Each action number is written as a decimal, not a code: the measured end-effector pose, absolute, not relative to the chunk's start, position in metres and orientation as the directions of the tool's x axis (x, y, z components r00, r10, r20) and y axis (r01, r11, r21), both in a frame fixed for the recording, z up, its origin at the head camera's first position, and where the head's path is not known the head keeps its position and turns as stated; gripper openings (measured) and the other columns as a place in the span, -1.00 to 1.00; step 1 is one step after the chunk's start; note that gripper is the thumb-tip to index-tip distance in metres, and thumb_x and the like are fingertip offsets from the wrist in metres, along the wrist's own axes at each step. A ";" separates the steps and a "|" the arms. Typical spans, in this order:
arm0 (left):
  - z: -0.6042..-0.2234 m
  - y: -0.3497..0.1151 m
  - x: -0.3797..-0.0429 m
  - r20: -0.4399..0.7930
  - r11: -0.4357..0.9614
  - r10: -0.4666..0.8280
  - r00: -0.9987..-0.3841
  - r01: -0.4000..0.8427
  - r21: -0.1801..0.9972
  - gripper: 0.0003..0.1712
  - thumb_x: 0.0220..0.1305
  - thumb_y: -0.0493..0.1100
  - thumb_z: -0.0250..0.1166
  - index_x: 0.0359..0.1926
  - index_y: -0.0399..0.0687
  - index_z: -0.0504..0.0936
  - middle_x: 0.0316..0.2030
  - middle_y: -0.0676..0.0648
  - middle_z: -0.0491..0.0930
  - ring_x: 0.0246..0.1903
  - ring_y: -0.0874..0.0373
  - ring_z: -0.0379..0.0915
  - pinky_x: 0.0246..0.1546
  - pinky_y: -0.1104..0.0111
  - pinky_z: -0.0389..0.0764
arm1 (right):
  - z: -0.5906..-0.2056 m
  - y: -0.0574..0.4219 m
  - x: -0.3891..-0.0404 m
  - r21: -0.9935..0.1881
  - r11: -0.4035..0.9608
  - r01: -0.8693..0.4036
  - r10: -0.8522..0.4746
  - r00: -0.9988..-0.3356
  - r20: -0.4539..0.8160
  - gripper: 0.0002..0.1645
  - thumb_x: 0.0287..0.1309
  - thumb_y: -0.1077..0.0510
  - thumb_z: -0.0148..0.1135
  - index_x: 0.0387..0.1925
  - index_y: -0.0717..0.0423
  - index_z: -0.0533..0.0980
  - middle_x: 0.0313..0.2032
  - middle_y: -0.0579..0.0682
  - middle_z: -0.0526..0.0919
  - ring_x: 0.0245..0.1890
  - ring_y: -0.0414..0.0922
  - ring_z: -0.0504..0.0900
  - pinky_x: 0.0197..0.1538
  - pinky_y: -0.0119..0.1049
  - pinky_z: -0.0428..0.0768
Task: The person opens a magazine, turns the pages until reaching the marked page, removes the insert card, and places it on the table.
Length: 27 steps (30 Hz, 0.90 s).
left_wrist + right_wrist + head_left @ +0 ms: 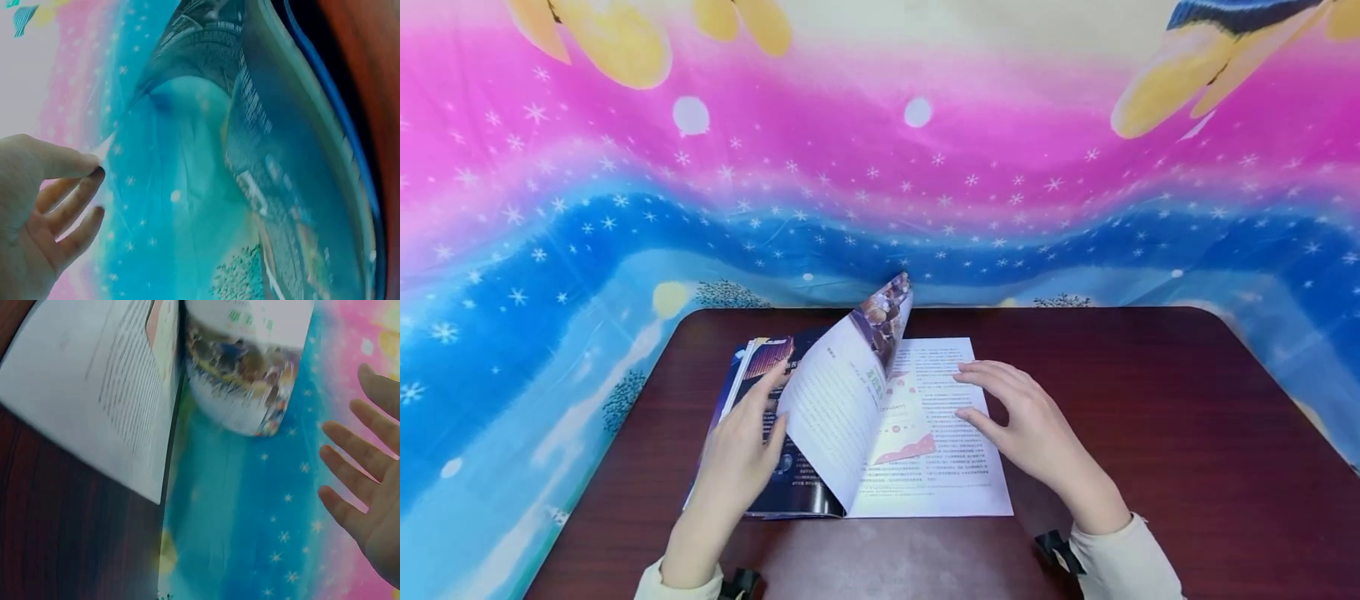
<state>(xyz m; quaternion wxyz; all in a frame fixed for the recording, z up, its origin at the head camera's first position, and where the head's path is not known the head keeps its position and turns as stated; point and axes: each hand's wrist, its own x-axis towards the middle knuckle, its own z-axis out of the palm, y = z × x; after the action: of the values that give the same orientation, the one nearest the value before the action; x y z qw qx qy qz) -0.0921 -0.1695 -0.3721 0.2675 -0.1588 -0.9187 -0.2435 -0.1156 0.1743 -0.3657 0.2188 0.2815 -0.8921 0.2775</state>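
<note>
An open magazine (970,492) lies on the table, with a dark left side and a white printed right page. One page (831,408) stands raised and curved between the two sides. In the left wrist view, the thumb and fingers of my left hand (53,197) pinch the corner of this page. My right hand (1026,417) hovers over the magazine's right edge, its fingers spread and holding nothing; the right wrist view shows it apart from the paper. A pink-and-white card (904,446) rests on the right page, partly covered by the raised page.
The dark wooden table (1187,433) extends on both sides of the magazine. Behind its far edge hangs a pink and blue cloth (865,183) with snowflakes. Pale sleeves (1123,558) cover both forearms.
</note>
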 end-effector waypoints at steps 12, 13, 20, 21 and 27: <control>-0.370 -0.204 -0.080 0.256 0.849 0.104 -0.961 0.220 0.480 -0.13 0.20 -0.43 0.32 0.48 -0.13 0.18 0.32 -0.33 0.33 -0.10 -0.18 0.58 -0.26 0.05 0.65 | -0.372 0.182 -0.120 -0.533 0.709 -0.462 -0.329 -0.885 0.330 -0.54 0.17 0.13 0.43 0.13 -0.01 0.58 0.12 -0.03 0.61 0.19 0.00 0.51 0.19 0.07 0.48; -0.373 -0.209 -0.078 0.227 0.852 0.102 -0.969 0.203 0.483 -0.14 0.19 -0.43 0.33 0.47 -0.15 0.19 0.30 -0.34 0.35 -0.19 -0.12 0.58 -0.31 0.10 0.63 | -0.372 0.182 -0.120 -0.543 0.708 -0.451 -0.322 -0.891 0.321 -0.55 0.18 0.13 0.42 0.13 -0.02 0.58 0.12 -0.02 0.60 0.20 0.00 0.51 0.19 0.07 0.49; -0.391 -0.239 -0.065 0.037 0.886 0.107 -0.994 0.112 0.449 -0.20 0.15 -0.39 0.41 0.40 -0.25 0.30 0.23 -0.38 0.39 0.00 -0.27 0.51 -0.11 -0.09 0.58 | -0.377 0.179 -0.117 -0.523 0.737 -0.428 -0.313 -0.902 0.297 -0.60 0.19 0.15 0.40 0.09 -0.06 0.60 0.12 -0.03 0.60 0.18 -0.01 0.53 0.15 0.07 0.52; -0.393 -0.241 -0.065 0.023 0.892 0.112 -0.993 0.110 0.439 -0.21 0.15 -0.38 0.42 0.39 -0.26 0.32 0.22 -0.39 0.39 0.10 -0.32 0.45 -0.05 -0.15 0.54 | -0.378 0.179 -0.117 -0.507 0.744 -0.435 -0.319 -0.898 0.302 -0.60 0.19 0.15 0.41 0.08 -0.05 0.60 0.11 -0.03 0.60 0.17 -0.01 0.54 0.14 0.07 0.52; -0.403 -0.251 -0.068 -0.047 0.914 0.147 -0.988 0.118 0.389 -0.25 0.15 -0.24 0.47 0.34 -0.28 0.39 0.21 -0.40 0.41 0.18 -0.35 0.38 0.01 -0.21 0.48 | -0.387 0.187 -0.121 -0.457 0.755 -0.471 -0.343 -0.877 0.337 -0.61 0.16 0.16 0.43 0.04 -0.08 0.61 0.10 -0.05 0.62 0.15 -0.03 0.56 0.10 0.04 0.56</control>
<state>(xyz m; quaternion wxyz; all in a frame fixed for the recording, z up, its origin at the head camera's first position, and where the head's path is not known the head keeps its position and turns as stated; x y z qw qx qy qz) -0.0685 -0.2507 -0.4032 -0.0376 -0.0678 -0.9775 -0.1961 -0.1206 0.1865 -0.3867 0.1169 0.2189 -0.9294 0.2732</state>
